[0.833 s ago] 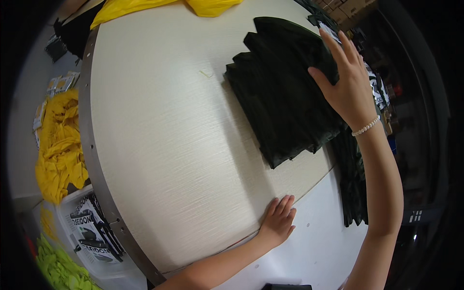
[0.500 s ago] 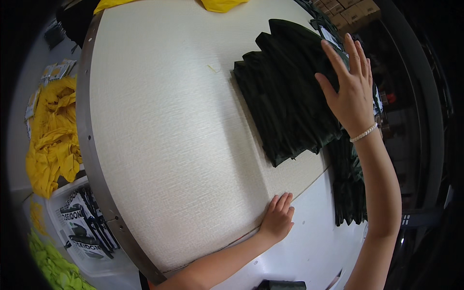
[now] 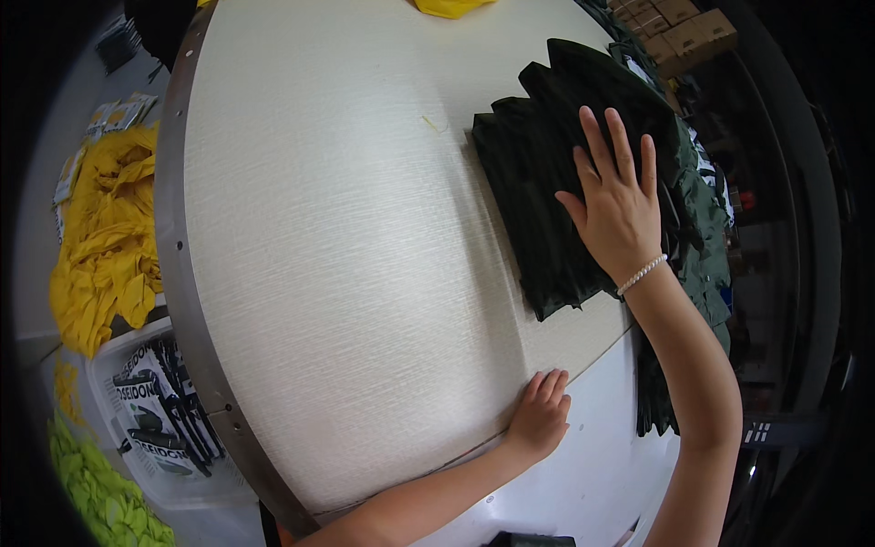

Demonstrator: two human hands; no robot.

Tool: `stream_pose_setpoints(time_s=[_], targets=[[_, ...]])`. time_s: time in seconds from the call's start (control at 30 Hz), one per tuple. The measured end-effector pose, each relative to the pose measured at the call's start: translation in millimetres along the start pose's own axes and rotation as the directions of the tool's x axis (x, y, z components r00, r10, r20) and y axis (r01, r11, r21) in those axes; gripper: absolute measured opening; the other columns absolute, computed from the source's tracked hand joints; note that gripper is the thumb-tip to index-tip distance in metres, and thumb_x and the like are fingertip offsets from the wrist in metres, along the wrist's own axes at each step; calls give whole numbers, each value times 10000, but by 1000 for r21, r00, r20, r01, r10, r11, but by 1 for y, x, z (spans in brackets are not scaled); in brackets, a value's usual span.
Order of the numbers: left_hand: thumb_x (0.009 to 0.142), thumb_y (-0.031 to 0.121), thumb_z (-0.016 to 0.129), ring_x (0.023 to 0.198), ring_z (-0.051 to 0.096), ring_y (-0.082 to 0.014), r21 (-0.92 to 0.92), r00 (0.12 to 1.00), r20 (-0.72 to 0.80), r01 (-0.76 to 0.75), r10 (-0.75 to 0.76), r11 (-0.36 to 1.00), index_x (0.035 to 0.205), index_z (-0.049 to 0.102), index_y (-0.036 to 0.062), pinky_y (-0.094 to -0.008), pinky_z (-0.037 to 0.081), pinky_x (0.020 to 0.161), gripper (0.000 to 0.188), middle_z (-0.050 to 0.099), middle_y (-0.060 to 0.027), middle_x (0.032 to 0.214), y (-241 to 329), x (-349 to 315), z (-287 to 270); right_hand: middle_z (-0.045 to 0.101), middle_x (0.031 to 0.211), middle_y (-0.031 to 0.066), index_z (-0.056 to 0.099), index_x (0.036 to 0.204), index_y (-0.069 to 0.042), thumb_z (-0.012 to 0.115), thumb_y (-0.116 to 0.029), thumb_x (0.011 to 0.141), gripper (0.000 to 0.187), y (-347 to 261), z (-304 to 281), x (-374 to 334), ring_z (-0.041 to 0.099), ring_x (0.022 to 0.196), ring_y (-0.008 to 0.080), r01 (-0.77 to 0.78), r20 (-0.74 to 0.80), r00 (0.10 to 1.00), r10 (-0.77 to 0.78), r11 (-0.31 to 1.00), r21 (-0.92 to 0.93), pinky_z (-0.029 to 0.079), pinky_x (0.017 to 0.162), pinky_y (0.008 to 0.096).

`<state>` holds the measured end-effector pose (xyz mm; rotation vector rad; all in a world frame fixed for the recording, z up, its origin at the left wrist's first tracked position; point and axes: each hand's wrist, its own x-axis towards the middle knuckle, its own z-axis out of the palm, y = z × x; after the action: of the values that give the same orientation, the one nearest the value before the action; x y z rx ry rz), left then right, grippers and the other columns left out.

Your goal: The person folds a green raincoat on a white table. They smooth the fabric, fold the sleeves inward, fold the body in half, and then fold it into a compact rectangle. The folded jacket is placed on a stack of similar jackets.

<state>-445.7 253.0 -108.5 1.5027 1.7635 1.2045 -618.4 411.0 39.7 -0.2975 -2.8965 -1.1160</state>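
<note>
A fanned stack of dark green, almost black folded cloths (image 3: 538, 191) lies on the right part of a pale wood-grain table (image 3: 337, 228). My right hand (image 3: 615, 205) rests flat on top of this stack, fingers spread, a pearl bracelet on the wrist. My left hand (image 3: 540, 417) lies palm down on the table's near edge, fingers together, holding nothing. More dark cloth (image 3: 702, 228) hangs off the table's right side beyond the stack.
A heap of yellow cloth (image 3: 105, 237) sits left of the table, above a clear bin of black-and-white packets (image 3: 155, 410). Bright green items (image 3: 91, 492) lie at lower left. Cardboard boxes (image 3: 684, 27) stand at upper right. A yellow cloth (image 3: 451, 7) lies at the far edge.
My right hand has slid leftward from the stack's right edge onto its top and now lies flat there. My left hand has stayed on the table edge.
</note>
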Motion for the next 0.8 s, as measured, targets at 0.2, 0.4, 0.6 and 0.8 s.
stream_pose_setpoints(time_s=[0.2,0.4,0.6,0.8], targets=[[764,236,711,1314,329,-302,-8,1000,-30,8,-8,1000,1060,592,-2,-463,217,1100,398,426,-195,1362,-2,3,0,209,1537,40,557,1230,-80,622,-409,838,516,-28,14,-4,89,1440,228,61,28,998,-64,993,101,70,1162,450],[742,231,728,1302,344,-305,-14,998,-66,12,-13,1000,1053,592,-2,-467,226,1093,412,444,-194,1338,-1,0,-2,201,1539,53,510,1315,-115,584,-438,863,561,-64,17,-9,64,1441,238,147,7,988,-152,968,202,64,1159,453],[684,177,715,1224,432,-312,-41,989,-124,-84,78,996,1005,606,-40,-483,300,1051,402,523,-205,1231,-6,1,16,269,1506,86,571,1205,-50,583,-383,875,469,-71,15,-62,149,1424,236,80,90,987,-132,897,435,127,1150,437],[821,457,588,1348,278,-306,383,997,-9,-73,83,921,1261,537,72,-544,138,1102,587,366,-167,1419,-18,19,-4,392,1424,140,465,1333,-130,725,-135,753,635,-43,-82,-323,346,1334,310,-436,467,860,207,773,461,274,1106,450]])
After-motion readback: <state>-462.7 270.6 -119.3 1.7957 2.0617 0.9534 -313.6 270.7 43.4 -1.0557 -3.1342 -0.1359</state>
